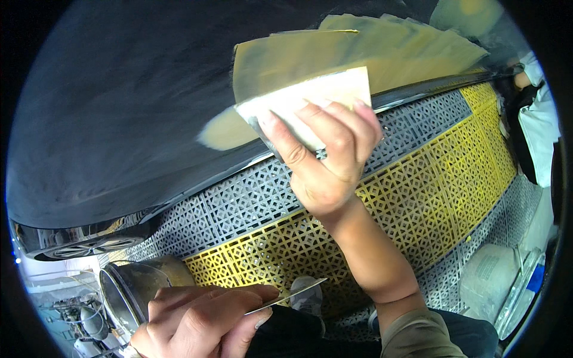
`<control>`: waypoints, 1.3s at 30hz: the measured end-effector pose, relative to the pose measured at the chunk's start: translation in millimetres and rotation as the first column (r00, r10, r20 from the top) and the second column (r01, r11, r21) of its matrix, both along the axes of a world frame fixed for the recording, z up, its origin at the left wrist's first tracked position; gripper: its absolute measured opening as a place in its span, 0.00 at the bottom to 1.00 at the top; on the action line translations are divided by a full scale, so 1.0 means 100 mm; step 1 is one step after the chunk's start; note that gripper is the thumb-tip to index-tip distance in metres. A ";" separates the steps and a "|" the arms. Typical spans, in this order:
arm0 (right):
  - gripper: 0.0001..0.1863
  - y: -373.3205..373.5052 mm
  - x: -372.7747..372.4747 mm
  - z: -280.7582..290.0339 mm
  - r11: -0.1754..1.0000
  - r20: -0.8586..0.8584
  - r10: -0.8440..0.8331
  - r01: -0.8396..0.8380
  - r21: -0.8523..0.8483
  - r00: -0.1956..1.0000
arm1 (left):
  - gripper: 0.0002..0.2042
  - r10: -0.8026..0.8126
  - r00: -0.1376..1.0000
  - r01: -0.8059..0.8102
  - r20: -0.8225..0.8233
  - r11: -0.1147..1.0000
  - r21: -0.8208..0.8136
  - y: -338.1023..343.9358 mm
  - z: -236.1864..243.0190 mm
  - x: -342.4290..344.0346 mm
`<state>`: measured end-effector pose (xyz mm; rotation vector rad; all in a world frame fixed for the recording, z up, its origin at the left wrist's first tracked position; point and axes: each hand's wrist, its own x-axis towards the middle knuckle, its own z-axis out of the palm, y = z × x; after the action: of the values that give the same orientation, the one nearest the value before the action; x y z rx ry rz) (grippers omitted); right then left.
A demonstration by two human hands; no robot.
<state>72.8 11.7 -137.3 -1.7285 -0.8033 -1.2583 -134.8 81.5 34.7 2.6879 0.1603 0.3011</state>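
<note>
My right hand presses a pale, flat putty spreader against a dark car panel, its fingers spread over the blade. Directly beyond the spreader lies a broad coat of yellowish putty with overlapping stroke edges. A smaller putty patch shows just left of the blade. Low at the left, my left hand pinches a thin flat plate between thumb and fingers. That plate is seen nearly edge-on, so its faces are mostly hidden.
Grey and yellow perforated floor tiles run below the panel. A metal bucket stands near my left hand, and a whitish translucent bucket is at the right. Another person's white sleeve appears at the far right. A car wheel sits at left.
</note>
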 end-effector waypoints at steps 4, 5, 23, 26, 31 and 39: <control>0.13 -0.03 -0.02 -0.26 0.997 -0.049 0.018 -0.022 -0.079 0.999 | 0.14 -0.142 0.990 0.143 0.017 0.989 -0.043 0.05 0.06 0.11; 0.13 -0.03 -0.02 -0.30 0.995 -0.056 0.024 -0.029 -0.091 0.998 | 0.14 -0.199 0.980 0.201 0.029 0.977 -0.070 0.06 0.07 0.15; 0.15 -0.64 -0.23 -0.18 0.922 -0.388 0.369 -0.279 0.271 0.844 | 0.16 0.245 0.962 -0.165 0.119 0.871 -0.462 0.04 -0.07 0.05; 0.19 -0.79 -0.64 0.27 0.172 -0.153 0.984 -0.293 0.940 0.087 | 0.15 0.274 0.961 -0.146 0.024 0.582 -0.800 0.07 -0.07 0.24; 0.09 -0.87 -0.65 0.63 0.465 -0.490 0.854 -0.683 0.563 0.177 | 0.12 0.314 0.916 -0.060 0.251 0.724 -0.687 0.08 -0.06 0.21; 0.29 -0.51 -0.02 0.11 0.916 -0.213 0.316 -0.238 0.324 0.925 | 0.21 0.390 0.849 -0.086 0.356 0.767 -0.635 0.02 -0.07 0.04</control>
<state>70.8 -39.0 -126.5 -1.4409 -0.6434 -0.8817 -130.5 83.4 28.0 1.8845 0.3913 0.8275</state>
